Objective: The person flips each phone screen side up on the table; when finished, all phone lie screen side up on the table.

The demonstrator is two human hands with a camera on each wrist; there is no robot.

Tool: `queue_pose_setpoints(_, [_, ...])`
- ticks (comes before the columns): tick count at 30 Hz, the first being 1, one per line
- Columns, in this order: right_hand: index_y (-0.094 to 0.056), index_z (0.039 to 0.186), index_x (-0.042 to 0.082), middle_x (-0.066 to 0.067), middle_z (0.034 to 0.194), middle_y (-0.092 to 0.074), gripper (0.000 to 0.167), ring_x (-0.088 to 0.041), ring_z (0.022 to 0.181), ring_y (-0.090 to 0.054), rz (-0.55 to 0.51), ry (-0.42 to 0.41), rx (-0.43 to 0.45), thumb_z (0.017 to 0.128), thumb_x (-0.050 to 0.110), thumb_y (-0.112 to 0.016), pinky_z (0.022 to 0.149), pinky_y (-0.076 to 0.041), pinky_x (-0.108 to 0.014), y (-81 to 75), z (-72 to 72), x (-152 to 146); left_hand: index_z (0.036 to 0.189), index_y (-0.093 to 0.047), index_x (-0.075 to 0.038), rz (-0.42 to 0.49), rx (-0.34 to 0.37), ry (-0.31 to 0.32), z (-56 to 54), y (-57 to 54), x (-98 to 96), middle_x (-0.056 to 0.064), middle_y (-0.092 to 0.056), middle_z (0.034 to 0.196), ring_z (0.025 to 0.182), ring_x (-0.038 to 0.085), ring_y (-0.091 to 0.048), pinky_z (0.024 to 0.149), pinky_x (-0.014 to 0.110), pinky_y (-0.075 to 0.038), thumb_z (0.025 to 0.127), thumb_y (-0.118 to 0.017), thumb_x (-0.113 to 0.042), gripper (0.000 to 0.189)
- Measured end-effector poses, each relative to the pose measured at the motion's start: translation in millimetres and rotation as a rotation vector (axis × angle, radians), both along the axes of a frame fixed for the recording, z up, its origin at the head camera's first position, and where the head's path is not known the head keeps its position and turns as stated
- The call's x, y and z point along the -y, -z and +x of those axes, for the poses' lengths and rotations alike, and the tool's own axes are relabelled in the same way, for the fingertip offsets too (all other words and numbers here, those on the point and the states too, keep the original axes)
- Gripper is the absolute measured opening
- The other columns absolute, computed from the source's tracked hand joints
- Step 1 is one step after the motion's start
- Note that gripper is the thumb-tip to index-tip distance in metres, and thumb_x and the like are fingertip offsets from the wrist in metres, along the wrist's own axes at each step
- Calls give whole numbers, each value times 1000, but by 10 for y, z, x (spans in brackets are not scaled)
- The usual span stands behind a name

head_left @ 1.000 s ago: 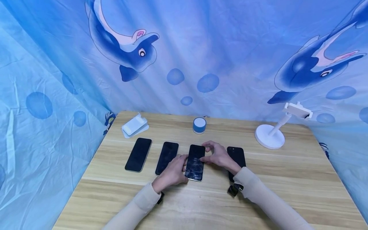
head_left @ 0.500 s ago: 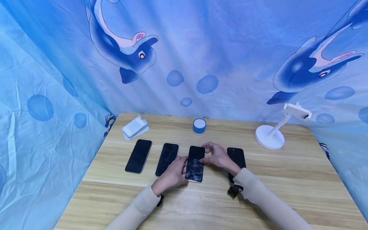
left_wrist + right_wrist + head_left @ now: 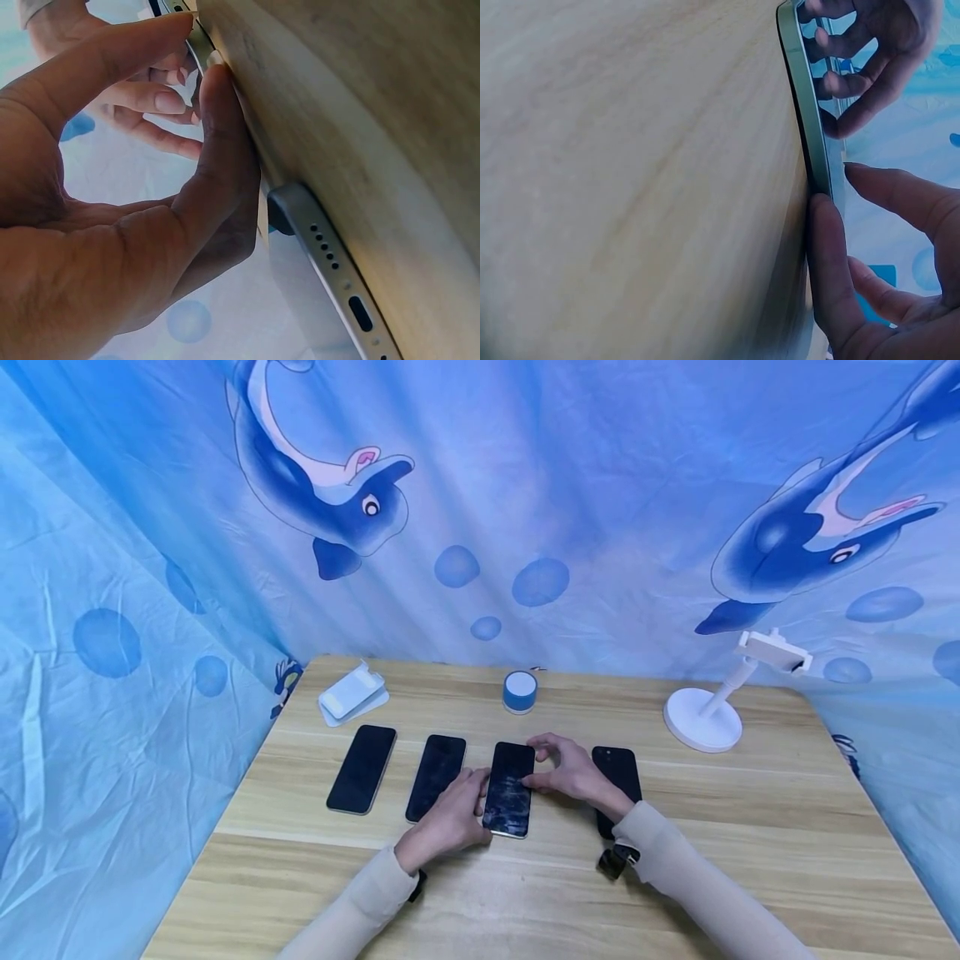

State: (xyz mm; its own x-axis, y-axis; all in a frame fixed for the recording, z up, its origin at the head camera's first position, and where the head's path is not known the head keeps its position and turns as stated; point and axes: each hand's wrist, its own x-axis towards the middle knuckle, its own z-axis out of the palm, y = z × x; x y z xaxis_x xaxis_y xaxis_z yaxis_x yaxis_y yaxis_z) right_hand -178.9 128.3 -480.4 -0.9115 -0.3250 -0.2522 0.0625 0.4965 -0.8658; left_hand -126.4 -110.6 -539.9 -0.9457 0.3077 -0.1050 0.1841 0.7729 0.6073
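A black-screened smartphone (image 3: pixel 508 797) lies face up on the wooden table, between the two hands, with smudges across its lower screen. My left hand (image 3: pixel 452 817) holds its left side, the thumb by the near corner and curled fingers along the edge. On the opposite side, my right hand (image 3: pixel 576 770) has its thumb at the right edge and its index finger by the far right corner. The right wrist view shows those fingertips at the phone's pale green side (image 3: pixel 815 127). Partly under my left hand's outline is a second smartphone (image 3: pixel 438 767).
Further left lies another face-up smartphone (image 3: pixel 362 768). A back-up smartphone (image 3: pixel 617 768) is partly hidden by my right forearm. Along the back stand a white folded stand (image 3: pixel 352 692), a blue-and-white cylinder (image 3: pixel 519 693) and a white phone holder (image 3: pixel 703 718) with a round base.
The head view has tilted slightly, so everything sits a little lower. Both hands and the smartphone between them keep the same positions.
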Motion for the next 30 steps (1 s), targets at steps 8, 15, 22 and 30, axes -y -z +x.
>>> queue_pose_setpoints(8, [-62, 140, 15, -12, 124, -66, 64, -23, 106, -65, 63, -13, -35, 83, 25, -88, 94, -53, -42, -29, 21, -97, 155, -42, -5, 66, -30, 29, 59, -103, -4, -4, -52, 106, 84, 6, -51, 79, 26, -45, 62, -90, -16, 105])
queue_pose_setpoints(15, [-60, 143, 15, -14, 127, -66, 65, -20, 87, -72, 7, -15, -5, 85, 26, -87, 82, -58, -38, -66, 59, -201, 155, -41, 3, 108, 34, 3, 274, -727, -103, 12, -56, 116, 84, 18, -53, 75, 35, -47, 75, -89, -15, 94])
queue_pose_setpoints(22, [-57, 145, 11, -19, 127, -65, 65, -20, 84, -71, -51, -26, 15, 87, 23, -85, 76, -61, -35, -87, 99, -353, 152, -46, -2, 51, -7, -57, 323, -775, -230, 19, -56, 129, 106, 31, -63, 91, 53, -54, 83, -88, -23, 84])
queue_pose_setpoints(30, [-58, 143, 6, -22, 122, -66, 64, -23, 80, -69, -81, -36, -10, 87, 20, -85, 73, -62, -36, -69, 148, -545, 144, -56, -4, 121, -131, 30, 334, -746, -377, 10, -61, 114, 93, 19, -59, 78, 30, -49, 88, -84, -24, 65])
